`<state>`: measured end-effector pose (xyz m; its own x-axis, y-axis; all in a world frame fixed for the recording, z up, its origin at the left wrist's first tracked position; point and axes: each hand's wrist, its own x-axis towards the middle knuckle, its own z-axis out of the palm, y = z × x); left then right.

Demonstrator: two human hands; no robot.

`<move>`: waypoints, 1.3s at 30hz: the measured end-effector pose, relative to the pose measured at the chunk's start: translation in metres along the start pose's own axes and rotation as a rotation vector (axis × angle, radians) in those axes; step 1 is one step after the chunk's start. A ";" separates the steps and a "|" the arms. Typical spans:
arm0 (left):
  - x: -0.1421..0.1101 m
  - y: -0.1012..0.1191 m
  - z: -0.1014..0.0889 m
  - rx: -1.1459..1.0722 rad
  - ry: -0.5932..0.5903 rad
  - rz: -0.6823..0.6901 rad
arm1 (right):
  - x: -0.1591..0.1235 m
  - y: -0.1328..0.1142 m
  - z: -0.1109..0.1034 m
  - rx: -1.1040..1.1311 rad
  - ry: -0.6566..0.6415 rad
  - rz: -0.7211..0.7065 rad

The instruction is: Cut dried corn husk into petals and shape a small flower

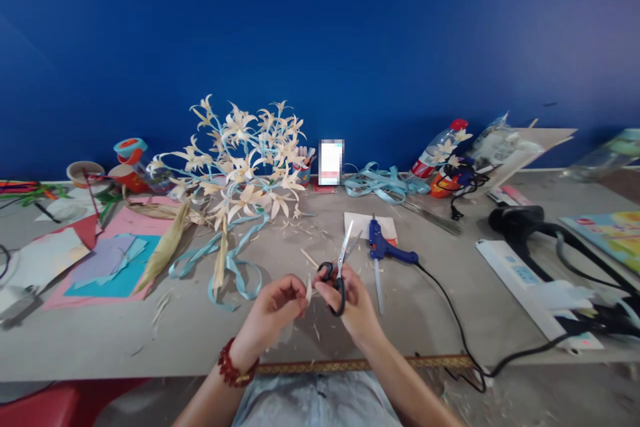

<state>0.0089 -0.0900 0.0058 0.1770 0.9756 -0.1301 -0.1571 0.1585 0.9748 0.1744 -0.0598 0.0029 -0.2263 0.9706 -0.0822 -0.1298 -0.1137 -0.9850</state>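
Left hand (280, 303): grip pinched on petal-like piece (309, 292) above desk (415, 317); | right hand (356, 300): grip around handles of scissors (341, 267), blades parted, pointing away; | handling: piece looks light, thin, probably fragile; best pinched lightly at one end; scissors look stiff; | beyond: glue gun (381, 247) right, pale flowers (247, 200) left

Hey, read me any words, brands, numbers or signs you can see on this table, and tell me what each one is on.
None can be read.
Bottle label: white marks on red, too small.
Screen: blurred out.
Colourful cover: too blurred.
White strip: blue-panel markings too small.
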 end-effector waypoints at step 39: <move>0.004 0.003 0.019 -0.292 0.302 0.136 | -0.031 0.031 -0.006 -0.301 -0.289 0.058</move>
<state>0.0273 -0.0884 0.0114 -0.1491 0.9844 -0.0936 -0.4346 0.0198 0.9004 0.1829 -0.0917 -0.0260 -0.4923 0.8599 -0.1349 0.1693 -0.0575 -0.9839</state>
